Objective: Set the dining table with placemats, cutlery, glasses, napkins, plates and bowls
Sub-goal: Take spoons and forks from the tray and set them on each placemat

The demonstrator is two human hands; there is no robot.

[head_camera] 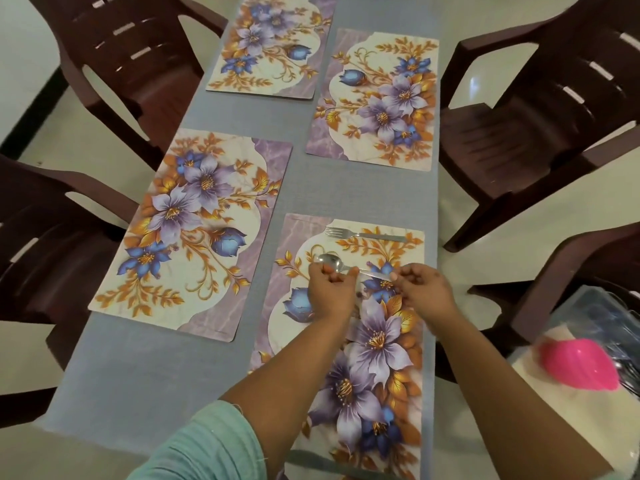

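Note:
Several floral placemats lie on the grey table [304, 195]. On the near right placemat [391, 341] a fork [363, 234] lies along the far edge. My left hand [330, 292] pinches a steel spoon [330, 262] near its bowl. My right hand [424, 289] pinches the spoon's handle end. The spoon is held crosswise just above that placemat, a little nearer than the fork. The other mats are the near left placemat [194, 233], the far right placemat [377, 98] and the far left placemat [273, 43]; they bear nothing.
Dark brown plastic chairs stand round the table: two at the left [114, 57], [38, 244] and two at the right [540, 109], [571, 271]. At the right edge a pink bowl [578, 363] and a clear bag of items [602, 317] rest on a white surface.

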